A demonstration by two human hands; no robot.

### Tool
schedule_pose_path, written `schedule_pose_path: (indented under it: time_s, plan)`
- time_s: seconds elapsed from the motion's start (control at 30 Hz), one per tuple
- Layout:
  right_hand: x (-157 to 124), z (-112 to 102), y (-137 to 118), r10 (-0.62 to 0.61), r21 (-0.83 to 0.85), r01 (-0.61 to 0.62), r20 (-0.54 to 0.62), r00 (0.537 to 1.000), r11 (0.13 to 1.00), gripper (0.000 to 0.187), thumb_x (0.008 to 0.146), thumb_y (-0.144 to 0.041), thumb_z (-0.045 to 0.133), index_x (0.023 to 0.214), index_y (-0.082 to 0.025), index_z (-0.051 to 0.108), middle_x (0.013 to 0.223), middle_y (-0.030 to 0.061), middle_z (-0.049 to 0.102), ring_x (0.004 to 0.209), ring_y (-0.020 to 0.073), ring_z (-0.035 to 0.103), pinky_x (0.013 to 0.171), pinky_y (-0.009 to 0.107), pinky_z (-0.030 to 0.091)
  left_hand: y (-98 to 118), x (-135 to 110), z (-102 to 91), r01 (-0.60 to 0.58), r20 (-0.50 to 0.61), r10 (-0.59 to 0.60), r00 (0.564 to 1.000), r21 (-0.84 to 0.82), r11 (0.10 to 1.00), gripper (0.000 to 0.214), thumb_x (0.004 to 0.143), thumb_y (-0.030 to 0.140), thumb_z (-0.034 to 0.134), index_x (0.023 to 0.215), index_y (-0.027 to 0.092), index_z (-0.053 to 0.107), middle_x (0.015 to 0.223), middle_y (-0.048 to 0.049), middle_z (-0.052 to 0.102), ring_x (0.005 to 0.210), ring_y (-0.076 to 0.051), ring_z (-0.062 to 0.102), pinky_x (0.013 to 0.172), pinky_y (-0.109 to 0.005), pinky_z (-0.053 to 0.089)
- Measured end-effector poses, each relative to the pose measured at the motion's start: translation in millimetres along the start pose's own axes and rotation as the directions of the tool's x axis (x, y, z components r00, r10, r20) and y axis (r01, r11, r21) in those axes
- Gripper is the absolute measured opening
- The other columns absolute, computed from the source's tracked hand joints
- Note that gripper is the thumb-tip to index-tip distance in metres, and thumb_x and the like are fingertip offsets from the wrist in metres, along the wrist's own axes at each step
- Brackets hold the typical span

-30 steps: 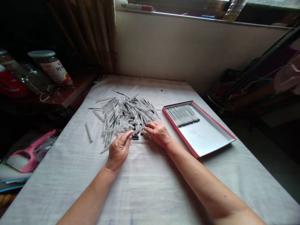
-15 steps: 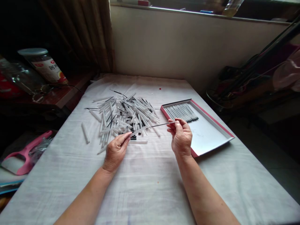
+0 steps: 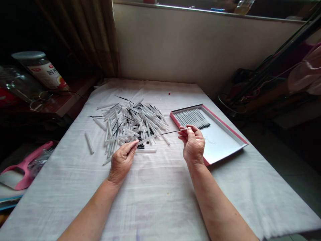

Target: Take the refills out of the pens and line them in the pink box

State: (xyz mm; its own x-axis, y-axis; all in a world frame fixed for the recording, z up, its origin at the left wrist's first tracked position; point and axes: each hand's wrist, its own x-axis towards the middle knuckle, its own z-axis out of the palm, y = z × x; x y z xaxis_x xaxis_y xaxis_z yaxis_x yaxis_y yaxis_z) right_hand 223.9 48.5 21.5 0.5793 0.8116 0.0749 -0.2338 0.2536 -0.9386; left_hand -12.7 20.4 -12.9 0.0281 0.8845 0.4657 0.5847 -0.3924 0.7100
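Between thumb and fingers, my left hand (image 3: 123, 160) pinches a translucent white pen barrel (image 3: 147, 138) that points up to the right. My right hand (image 3: 192, 142) is closed on the far end of a thin black pen refill (image 3: 170, 132), whose other end meets the barrel's open end; how far it sits inside I cannot tell. Behind my left hand lies a loose heap of pen parts (image 3: 132, 124): white barrels, black refills and small black caps. Beside my right hand is a shallow red-edged box lid (image 3: 225, 152) holding a row of pens (image 3: 192, 117) with black ends.
One barrel (image 3: 89, 143) lies apart at the left of the white-covered table (image 3: 150, 207). A pink-handled item (image 3: 27, 164) is by the left edge. A jar (image 3: 41, 70) and glasses (image 3: 40, 100) stand on a side table. A wall (image 3: 163, 47) rises behind.
The view has shifted slightly. The refill reaches a little further into the barrel, as far as I can see, and both hands keep their grip.
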Motion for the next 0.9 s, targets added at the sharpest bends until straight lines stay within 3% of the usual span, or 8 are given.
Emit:
schedule_pose_path:
  time_s: [0.17, 0.33, 0.43, 0.53, 0.63, 0.73, 0.8, 0.9]
  plan:
    - [-1, 2, 2, 0.054, 0.023, -0.055, 0.021, 0.998, 0.998, 0.021, 0.075, -0.035, 0.064, 0.089, -0.019, 0.059, 0.076, 0.0014, 0.073, 0.058, 0.0115, 0.065, 0.049, 0.021, 0.049, 2, -1, 0.3, -0.039, 0.010, 0.040, 0.999, -0.028, 0.999, 0.025, 0.091, 0.030, 0.054, 0.106, 0.021, 0.071, 0.101, -0.0060, 0.074, 0.094, -0.018, 0.069, 0.087, -0.031, 0.054]
    - [-16, 9, 11, 0.118, -0.075, -0.103, 0.232, 0.966, 0.992, 0.023, 0.078, -0.038, 0.062, 0.087, -0.018, 0.065, 0.079, 0.0041, 0.073, 0.063, 0.0133, 0.067, 0.052, 0.022, 0.051, 5, -2, 1.3, -0.030, 0.034, 0.031, 0.999, -0.036, 0.999, 0.024, 0.090, 0.031, 0.055, 0.106, 0.022, 0.071, 0.100, -0.0055, 0.074, 0.091, -0.018, 0.069, 0.085, -0.029, 0.054]
    - [-24, 16, 14, 0.097, -0.224, 0.011, 0.462, 0.882, 0.975, 0.027, 0.082, -0.041, 0.059, 0.091, -0.018, 0.070, 0.086, 0.0068, 0.073, 0.075, 0.0168, 0.069, 0.059, 0.026, 0.054, 6, -1, 0.8, 0.055, 0.031, -0.054, 0.998, -0.026, 0.998, 0.027, 0.089, 0.034, 0.056, 0.109, 0.021, 0.068, 0.102, -0.0063, 0.074, 0.089, -0.019, 0.070, 0.083, -0.030, 0.055]
    - [-26, 22, 16, 0.025, -0.315, 0.236, 0.645, 0.764, 0.919, 0.036, 0.084, -0.034, 0.057, 0.116, -0.020, 0.064, 0.101, 0.0076, 0.072, 0.088, 0.0183, 0.068, 0.068, 0.028, 0.054, 5, 0, 0.1, 0.156, 0.045, -0.152, 0.987, -0.088, 0.984, 0.028, 0.089, 0.038, 0.054, 0.106, 0.019, 0.067, 0.095, -0.0061, 0.075, 0.080, -0.018, 0.071, 0.077, -0.028, 0.056]
    - [-22, 27, 18, -0.043, -0.454, 0.508, 0.713, 0.700, 0.732, 0.042, 0.083, -0.023, 0.058, 0.125, -0.023, 0.059, 0.106, 0.0067, 0.070, 0.090, 0.0180, 0.065, 0.073, 0.029, 0.052, 2, 2, 0.6, 0.235, 0.037, -0.232, 0.972, -0.168, 0.957, 0.028, 0.089, 0.040, 0.052, 0.104, 0.019, 0.064, 0.087, -0.0046, 0.074, 0.071, -0.016, 0.070, 0.068, -0.026, 0.056]
    - [-20, 31, 20, -0.030, -0.559, 0.732, 0.786, 0.617, 0.390, 0.022, 0.084, -0.022, 0.060, 0.104, -0.023, 0.070, 0.101, 0.0070, 0.068, 0.093, 0.0206, 0.061, 0.081, 0.032, 0.047, -1, 2, 1.9, 0.263, 0.012, -0.267, 0.964, -0.200, 0.944, 0.027, 0.089, 0.041, 0.050, 0.103, 0.019, 0.061, 0.086, -0.0042, 0.073, 0.072, -0.016, 0.069, 0.067, -0.026, 0.055]
    - [-20, 35, 21, 0.027, -0.553, 0.804, 0.827, 0.562, 0.216, 0.015, 0.085, -0.027, 0.061, 0.093, -0.024, 0.073, 0.100, 0.0070, 0.067, 0.093, 0.0220, 0.059, 0.081, 0.033, 0.045, 0, 2, 2.4, 0.269, 0.013, -0.271, 0.962, -0.197, 0.943, 0.027, 0.089, 0.041, 0.050, 0.102, 0.019, 0.059, 0.086, -0.0045, 0.073, 0.073, -0.016, 0.070, 0.068, -0.027, 0.055]
    - [-23, 44, 21, 0.096, -0.519, 0.851, 0.854, 0.512, 0.079, 0.014, 0.085, -0.028, 0.061, 0.090, -0.025, 0.074, 0.099, 0.0065, 0.067, 0.090, 0.0226, 0.058, 0.077, 0.033, 0.043, 3, 1, 2.6, 0.264, 0.024, -0.264, 0.964, -0.175, 0.949, 0.026, 0.088, 0.040, 0.051, 0.101, 0.019, 0.059, 0.085, -0.0049, 0.074, 0.075, -0.017, 0.070, 0.070, -0.028, 0.055]
